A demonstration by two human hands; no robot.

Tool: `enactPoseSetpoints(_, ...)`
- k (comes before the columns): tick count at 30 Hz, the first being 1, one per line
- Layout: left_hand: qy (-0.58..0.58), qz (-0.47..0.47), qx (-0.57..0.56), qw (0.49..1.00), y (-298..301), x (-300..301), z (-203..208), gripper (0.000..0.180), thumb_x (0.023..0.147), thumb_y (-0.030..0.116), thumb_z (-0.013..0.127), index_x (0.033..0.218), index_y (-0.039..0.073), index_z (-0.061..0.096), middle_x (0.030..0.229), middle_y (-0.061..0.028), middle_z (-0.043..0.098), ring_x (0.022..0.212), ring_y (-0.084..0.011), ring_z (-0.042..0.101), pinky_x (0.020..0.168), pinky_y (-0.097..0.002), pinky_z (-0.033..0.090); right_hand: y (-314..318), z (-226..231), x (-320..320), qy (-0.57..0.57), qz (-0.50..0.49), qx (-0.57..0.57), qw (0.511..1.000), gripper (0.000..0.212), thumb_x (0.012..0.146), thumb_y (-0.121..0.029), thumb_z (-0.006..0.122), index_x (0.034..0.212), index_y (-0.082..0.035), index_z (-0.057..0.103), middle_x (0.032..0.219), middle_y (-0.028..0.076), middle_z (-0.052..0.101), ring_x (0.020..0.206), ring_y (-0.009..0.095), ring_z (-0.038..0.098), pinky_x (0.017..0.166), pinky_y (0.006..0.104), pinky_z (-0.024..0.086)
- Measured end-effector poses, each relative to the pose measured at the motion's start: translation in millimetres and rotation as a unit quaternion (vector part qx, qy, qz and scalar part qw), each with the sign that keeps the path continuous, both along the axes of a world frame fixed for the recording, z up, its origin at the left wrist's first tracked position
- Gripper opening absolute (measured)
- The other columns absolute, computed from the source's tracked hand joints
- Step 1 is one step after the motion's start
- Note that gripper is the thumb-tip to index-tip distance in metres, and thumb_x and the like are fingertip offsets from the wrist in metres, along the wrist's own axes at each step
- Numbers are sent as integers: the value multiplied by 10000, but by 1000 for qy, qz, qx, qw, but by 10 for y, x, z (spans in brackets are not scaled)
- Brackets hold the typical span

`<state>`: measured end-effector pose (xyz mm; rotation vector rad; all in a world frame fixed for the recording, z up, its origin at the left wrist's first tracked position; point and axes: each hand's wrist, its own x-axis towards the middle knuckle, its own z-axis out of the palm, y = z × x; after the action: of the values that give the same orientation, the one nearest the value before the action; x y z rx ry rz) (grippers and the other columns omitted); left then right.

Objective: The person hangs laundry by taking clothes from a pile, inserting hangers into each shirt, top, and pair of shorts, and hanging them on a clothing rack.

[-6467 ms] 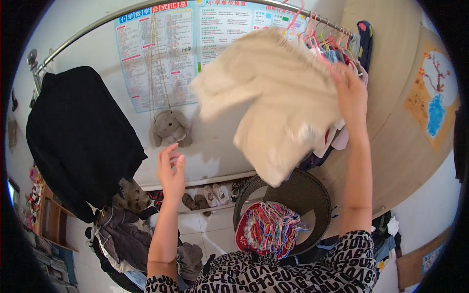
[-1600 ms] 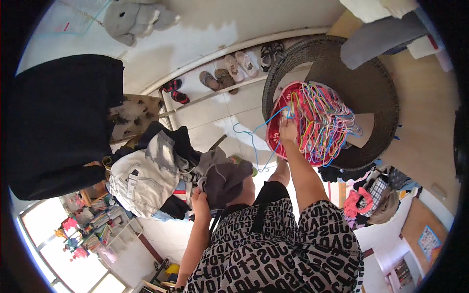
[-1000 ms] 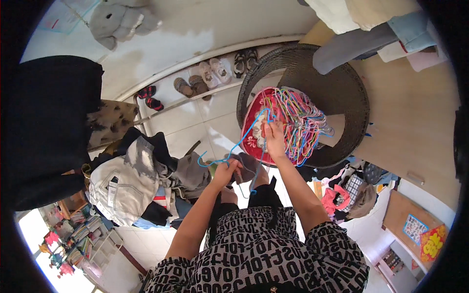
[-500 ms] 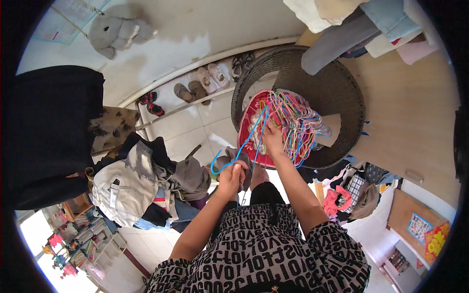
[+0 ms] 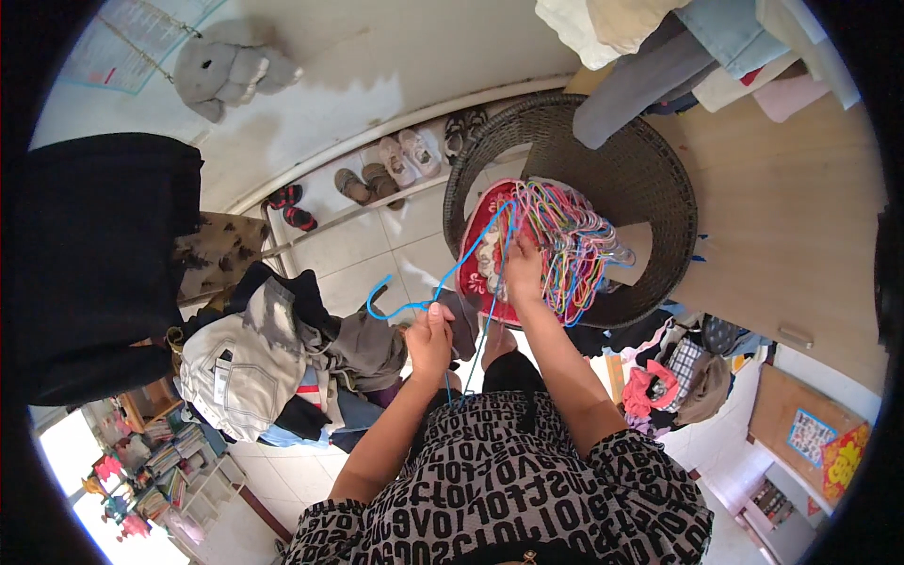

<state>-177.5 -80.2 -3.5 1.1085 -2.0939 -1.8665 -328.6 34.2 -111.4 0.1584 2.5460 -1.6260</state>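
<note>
A blue wire hanger (image 5: 457, 264) is stretched between my hands, its hook pointing left. My left hand (image 5: 430, 341) is closed on it at the neck, below the hook, thumb on top. My right hand (image 5: 524, 271) is closed around its long lower bar, near the far corner. Just beyond the right hand, a heap of colourful wire hangers (image 5: 570, 240) lies on a red patterned cushion (image 5: 471, 282) in a round brown wicker seat (image 5: 680, 188). Grey material (image 5: 461, 325), of a kind I cannot make out, shows between my forearms.
Piled clothes (image 5: 240, 363) are at my left, and another clothes pile (image 5: 683, 377) is at my right. Shoes (image 5: 377, 179) line the wall. Garments (image 5: 650, 80) hang over the wicker seat. A black cloth (image 5: 104, 254) drapes at far left, below a grey plush toy (image 5: 231, 71).
My left hand has shifted slightly left and turned, so the hanger's hook has swung left and away from me. My right hand stays almost in place on the hanger.
</note>
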Motion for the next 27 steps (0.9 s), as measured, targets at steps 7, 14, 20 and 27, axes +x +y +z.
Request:
enactPoseSetpoints(7, 27, -29, -25, 999, 120, 32, 37, 422, 994, 334, 370, 743, 42, 541, 480, 5, 432, 416, -69, 397, 400, -234, 305, -25, 454, -203, 95, 77, 156, 980, 268, 884, -105, 513, 1103, 25, 600, 1029, 255, 601, 937, 373, 614, 791, 375, 481)
enactPoseSetpoints(14, 18, -97, -6, 995, -90, -12, 97, 462, 989, 389, 345, 734, 49, 528, 473, 10, 417, 416, -66, 390, 404, -228, 306, 93, 397, -226, 144, 66, 116, 981, 247, 869, -115, 550, 1065, 13, 632, 889, 228, 630, 736, 317, 643, 666, 371, 496)
enactPoseSetpoints(20, 19, -69, 188, 980, -296, -98, 236, 468, 983, 413, 349, 713, 64, 506, 464, 10, 397, 396, -76, 353, 400, -237, 271, 277, 151, -263, -23, 60, -17, 998, 248, 866, -119, 563, 1070, 4, 633, 1019, 196, 638, 942, 306, 625, 834, 315, 462)
enactPoseSetpoints(27, -21, -71, 197, 978, -616, -110, 232, 485, 971, 442, 368, 699, 65, 508, 471, 11, 394, 409, -76, 339, 408, -233, 242, 340, 419, -167, 167, 128, 189, 959, 218, 797, -75, 588, 995, -89, 677, 892, 108, 629, 843, 321, 592, 754, 374, 475)
